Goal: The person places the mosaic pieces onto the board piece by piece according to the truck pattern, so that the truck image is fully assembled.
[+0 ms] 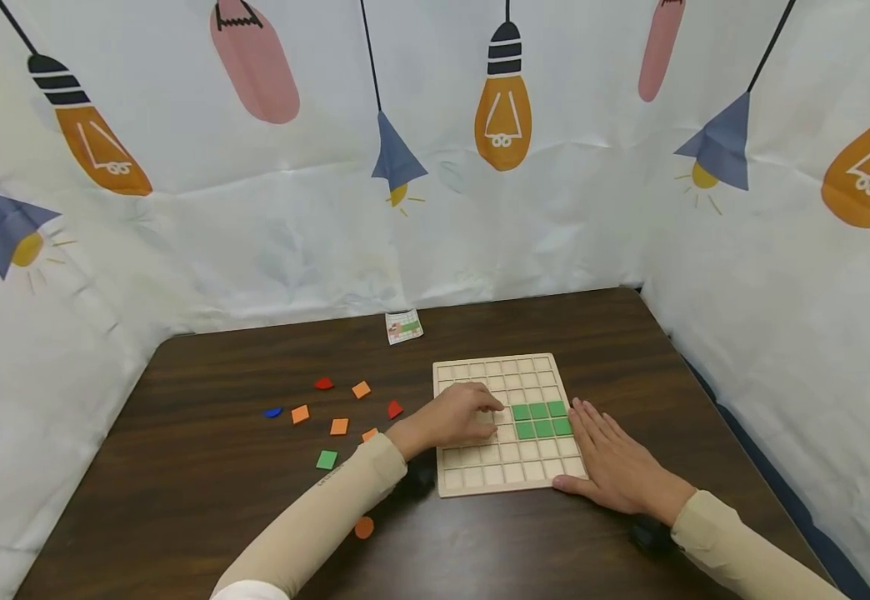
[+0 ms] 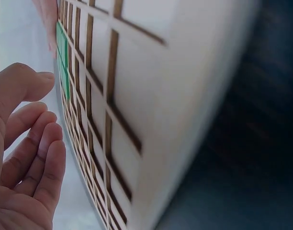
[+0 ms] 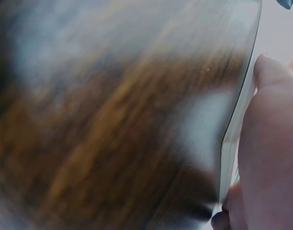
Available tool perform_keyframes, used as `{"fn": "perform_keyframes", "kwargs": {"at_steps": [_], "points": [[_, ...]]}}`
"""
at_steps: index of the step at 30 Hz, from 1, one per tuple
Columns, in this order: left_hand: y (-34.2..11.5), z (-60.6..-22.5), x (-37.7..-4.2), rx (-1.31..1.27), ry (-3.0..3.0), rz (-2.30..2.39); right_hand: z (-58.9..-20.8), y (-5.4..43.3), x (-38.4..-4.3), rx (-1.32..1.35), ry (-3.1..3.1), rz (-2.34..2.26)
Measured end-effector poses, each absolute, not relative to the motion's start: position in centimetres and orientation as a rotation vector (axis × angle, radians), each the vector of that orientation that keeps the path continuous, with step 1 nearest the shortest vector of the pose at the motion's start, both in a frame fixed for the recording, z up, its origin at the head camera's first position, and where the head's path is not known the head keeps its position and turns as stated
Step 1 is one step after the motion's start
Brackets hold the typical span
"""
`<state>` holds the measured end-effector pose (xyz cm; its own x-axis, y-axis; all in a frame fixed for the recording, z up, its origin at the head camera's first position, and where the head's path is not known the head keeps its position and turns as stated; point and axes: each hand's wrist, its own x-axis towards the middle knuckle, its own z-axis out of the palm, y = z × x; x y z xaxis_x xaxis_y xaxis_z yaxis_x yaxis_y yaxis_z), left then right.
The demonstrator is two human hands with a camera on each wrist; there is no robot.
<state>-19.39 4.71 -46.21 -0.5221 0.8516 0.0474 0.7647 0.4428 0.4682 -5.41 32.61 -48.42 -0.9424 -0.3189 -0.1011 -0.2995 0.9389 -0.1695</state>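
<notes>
**Six green tiles (image 1: 538, 411) set in the gridded board (image 1: 480, 477)**

The board lies in front of me on the dark tabletop (image 1: 510, 550); I read it as a dial, 12 o'clock at its far edge. The green tiles fill two rows of three, towards 3 o'clock.

My hands are apart. My left hand (image 1: 461, 414) is over the 9 o'clock half, fingers loosely bent, thumb parted from the fingertips, just beside the tiles; I cannot tell whether it touches the board. My right hand (image 1: 615, 462) lies flat, fingers straight along the 3 o'clock edge, thumb reaching the near corner at 5 o'clock.

Off towards 9 o'clock are loose pieces: four orange squares (image 1: 339, 427), one partly behind my left sleeve (image 1: 330, 508), two red pieces (image 1: 323, 383), a blue piece (image 1: 273, 412) and a green square (image 1: 327, 460). An orange disc (image 1: 363, 527) sits at 8 o'clock. At 10 o'clock, near the tabletop's far edge, lies a small printed card (image 1: 404, 327).
</notes>
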Motion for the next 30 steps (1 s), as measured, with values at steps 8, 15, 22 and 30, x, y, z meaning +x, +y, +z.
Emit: {"fn": "perform_keyframes", "kwargs": {"at_steps": [8,15,22,30], "points": [[1.0,-45.7,-19.4,1.330,2.553,0.691,-48.5,32.3,-5.5,-0.496,2.977,-0.211],[-2.4,-44.9,-19.2,1.245,2.561,0.753,-48.4,32.3,-5.4,-0.474,2.967,-0.236],[-6.2,-44.3,-19.0,1.152,2.615,0.791,-48.4,32.3,-5.2,-0.460,2.956,-0.267],[-10.5,-44.0,-18.5,1.026,2.676,0.767,-48.5,32.0,-5.4,-0.456,2.939,-0.278]]}}
